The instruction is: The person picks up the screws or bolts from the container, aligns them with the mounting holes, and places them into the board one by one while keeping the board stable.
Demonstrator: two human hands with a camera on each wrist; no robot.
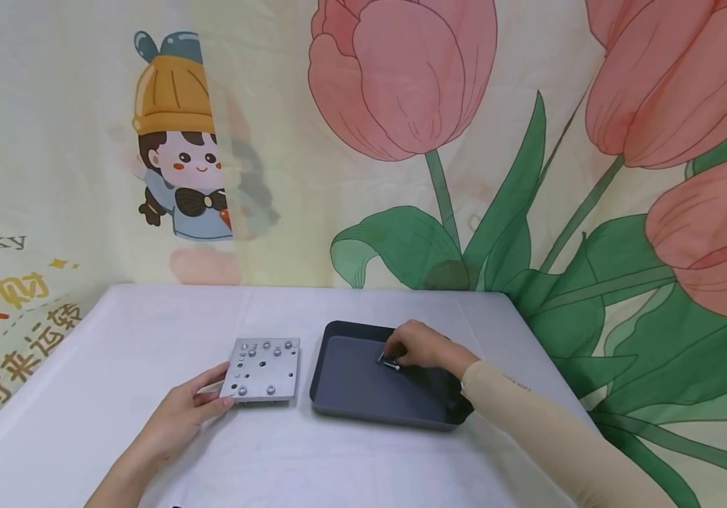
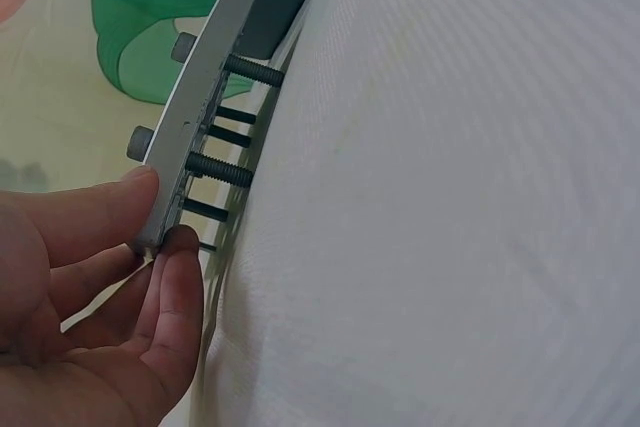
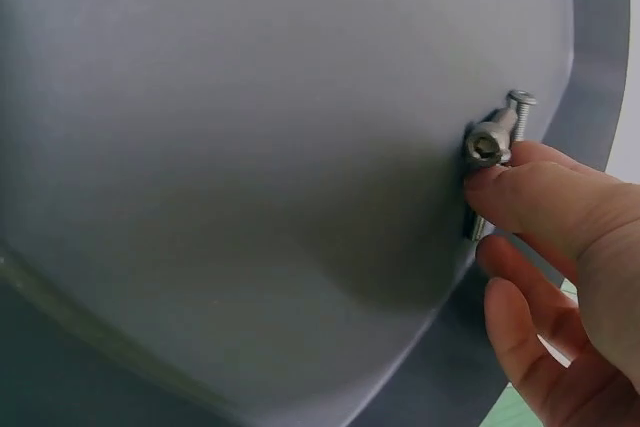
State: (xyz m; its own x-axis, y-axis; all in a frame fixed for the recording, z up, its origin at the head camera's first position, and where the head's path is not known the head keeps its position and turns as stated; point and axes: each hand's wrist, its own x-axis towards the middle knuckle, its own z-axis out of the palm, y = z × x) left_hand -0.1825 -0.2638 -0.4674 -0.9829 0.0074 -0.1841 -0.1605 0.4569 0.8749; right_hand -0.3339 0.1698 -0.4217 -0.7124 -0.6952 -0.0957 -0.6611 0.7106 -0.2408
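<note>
Work on the metal plate (image 1: 268,375) looks well along but unfinished: several bolts (image 1: 271,389) stand in it head up, other holes (image 1: 262,364) are open, and loose hardware lies in the dark tray (image 1: 351,384). The plate is over the white cloth (image 1: 255,451), left of the tray, its bolt shanks (image 2: 220,169) pointing down, square to the face. The left hand (image 1: 179,409) grips its near left corner. In the tray, the right hand (image 1: 423,346) pinches a socket-head bolt (image 3: 487,144), socket facing the wrist camera; with fingers covering the shank, its long axis is hard to judge. A slimmer screw (image 3: 522,107) lies beside it.
</note>
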